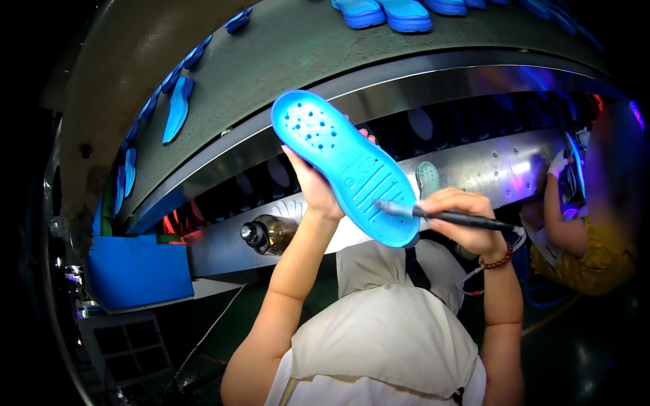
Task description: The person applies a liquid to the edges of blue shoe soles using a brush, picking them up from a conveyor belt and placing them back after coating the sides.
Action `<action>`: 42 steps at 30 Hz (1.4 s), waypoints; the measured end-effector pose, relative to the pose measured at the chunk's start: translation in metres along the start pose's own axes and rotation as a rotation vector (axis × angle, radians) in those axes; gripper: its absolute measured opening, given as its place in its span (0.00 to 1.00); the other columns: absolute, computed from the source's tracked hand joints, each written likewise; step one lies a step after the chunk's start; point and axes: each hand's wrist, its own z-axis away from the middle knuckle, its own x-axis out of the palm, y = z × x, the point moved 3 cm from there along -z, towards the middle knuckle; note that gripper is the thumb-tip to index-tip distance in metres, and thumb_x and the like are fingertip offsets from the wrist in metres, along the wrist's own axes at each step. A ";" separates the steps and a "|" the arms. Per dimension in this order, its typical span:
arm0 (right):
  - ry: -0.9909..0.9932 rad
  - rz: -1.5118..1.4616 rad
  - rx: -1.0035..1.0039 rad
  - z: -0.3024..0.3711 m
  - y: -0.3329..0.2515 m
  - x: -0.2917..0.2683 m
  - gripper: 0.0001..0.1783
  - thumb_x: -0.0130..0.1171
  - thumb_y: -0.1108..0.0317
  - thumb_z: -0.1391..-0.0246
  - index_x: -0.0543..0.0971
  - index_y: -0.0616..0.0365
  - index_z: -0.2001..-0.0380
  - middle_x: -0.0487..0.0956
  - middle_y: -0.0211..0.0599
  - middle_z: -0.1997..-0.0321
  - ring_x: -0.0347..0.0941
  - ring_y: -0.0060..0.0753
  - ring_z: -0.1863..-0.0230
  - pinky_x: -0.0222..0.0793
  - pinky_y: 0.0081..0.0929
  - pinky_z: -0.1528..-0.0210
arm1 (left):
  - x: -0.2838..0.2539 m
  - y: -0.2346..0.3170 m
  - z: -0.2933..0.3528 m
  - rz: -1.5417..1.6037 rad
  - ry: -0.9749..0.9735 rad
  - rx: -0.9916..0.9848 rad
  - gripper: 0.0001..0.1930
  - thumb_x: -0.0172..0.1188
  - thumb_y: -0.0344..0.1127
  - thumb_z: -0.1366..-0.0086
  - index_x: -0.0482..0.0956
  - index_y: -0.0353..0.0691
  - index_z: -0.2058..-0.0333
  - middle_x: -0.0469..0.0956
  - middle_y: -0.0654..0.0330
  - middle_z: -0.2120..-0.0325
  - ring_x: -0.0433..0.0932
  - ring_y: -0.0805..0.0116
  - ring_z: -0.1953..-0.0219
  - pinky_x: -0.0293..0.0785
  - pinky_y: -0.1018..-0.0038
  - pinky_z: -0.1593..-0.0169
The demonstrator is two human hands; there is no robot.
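My left hand holds up a bright blue shoe sole, its underside with small holes and ridges facing me. In my right hand is a thin black brush, its bristle tip touching the heel end of the sole. A beaded bracelet sits on my right wrist. Both forearms rise from the lower edge over a pale grey apron.
A grey conveyor belt curves overhead carrying several blue soles. Below it runs a shiny metal rail. A glass bottle with a black cap lies by the rail. A blue box stands left. Another person works at right.
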 end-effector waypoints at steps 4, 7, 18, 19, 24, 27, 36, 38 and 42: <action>-0.255 0.078 -0.119 0.004 -0.013 0.014 0.12 0.65 0.75 0.62 0.80 0.58 0.69 0.80 0.37 0.65 0.74 0.32 0.59 0.68 0.26 0.55 | 0.003 0.003 -0.006 0.030 -0.044 -0.002 0.47 0.25 0.74 0.47 0.57 0.36 0.45 0.70 0.45 0.56 0.69 0.49 0.53 0.62 0.54 0.47; -0.194 -0.194 -0.104 0.001 -0.005 -0.001 0.12 0.63 0.78 0.62 0.79 0.61 0.68 0.79 0.38 0.65 0.73 0.33 0.59 0.67 0.26 0.54 | 0.009 0.006 -0.011 -0.010 -0.057 -0.048 0.47 0.25 0.75 0.47 0.56 0.37 0.44 0.69 0.45 0.55 0.69 0.49 0.53 0.62 0.53 0.47; 0.017 -0.480 0.168 -0.002 0.028 -0.009 0.09 0.57 0.75 0.55 0.75 0.64 0.67 0.76 0.45 0.60 0.69 0.37 0.53 0.61 0.32 0.47 | 0.027 0.009 -0.032 0.073 -0.102 -0.079 0.51 0.31 0.77 0.51 0.54 0.35 0.44 0.66 0.43 0.51 0.66 0.47 0.50 0.62 0.53 0.46; 0.033 -0.500 0.177 -0.003 0.028 -0.004 0.09 0.56 0.76 0.53 0.74 0.64 0.66 0.75 0.47 0.59 0.69 0.37 0.53 0.63 0.33 0.47 | 0.026 0.011 -0.033 0.107 -0.042 -0.087 0.48 0.34 0.74 0.48 0.55 0.34 0.44 0.65 0.43 0.50 0.66 0.47 0.49 0.62 0.53 0.46; 0.231 -0.888 0.261 -0.003 0.019 0.024 0.09 0.54 0.77 0.51 0.73 0.67 0.65 0.76 0.47 0.61 0.73 0.30 0.59 0.68 0.24 0.53 | 0.037 -0.032 0.015 0.100 -0.085 -0.048 0.41 0.37 0.66 0.42 0.54 0.34 0.43 0.63 0.45 0.48 0.67 0.47 0.49 0.62 0.55 0.45; 0.129 -0.438 0.199 0.002 0.007 0.033 0.09 0.55 0.79 0.53 0.75 0.67 0.65 0.77 0.43 0.61 0.73 0.29 0.59 0.67 0.23 0.54 | 0.002 -0.031 0.016 0.176 -0.050 -0.098 0.30 0.42 0.51 0.38 0.59 0.31 0.46 0.70 0.48 0.53 0.72 0.56 0.53 0.67 0.62 0.48; -0.093 -0.143 -0.104 -0.022 -0.011 0.026 0.10 0.58 0.80 0.58 0.78 0.65 0.68 0.78 0.43 0.65 0.75 0.32 0.62 0.68 0.25 0.58 | 0.006 -0.021 0.002 0.140 0.044 -0.140 0.26 0.47 0.48 0.40 0.65 0.34 0.49 0.71 0.48 0.55 0.73 0.55 0.55 0.68 0.60 0.50; -0.087 -0.189 -0.075 -0.024 -0.011 0.019 0.09 0.59 0.80 0.59 0.78 0.64 0.69 0.78 0.43 0.65 0.75 0.33 0.62 0.68 0.26 0.58 | 0.005 -0.020 0.002 0.140 0.030 -0.135 0.25 0.47 0.45 0.40 0.65 0.33 0.49 0.72 0.48 0.55 0.73 0.56 0.55 0.68 0.61 0.49; -0.088 0.013 -0.148 -0.034 -0.006 0.009 0.10 0.62 0.77 0.61 0.79 0.62 0.70 0.79 0.41 0.68 0.75 0.34 0.64 0.68 0.25 0.59 | 0.001 -0.017 0.000 0.212 -0.047 -0.203 0.24 0.47 0.43 0.40 0.65 0.33 0.50 0.72 0.48 0.55 0.73 0.56 0.55 0.68 0.60 0.48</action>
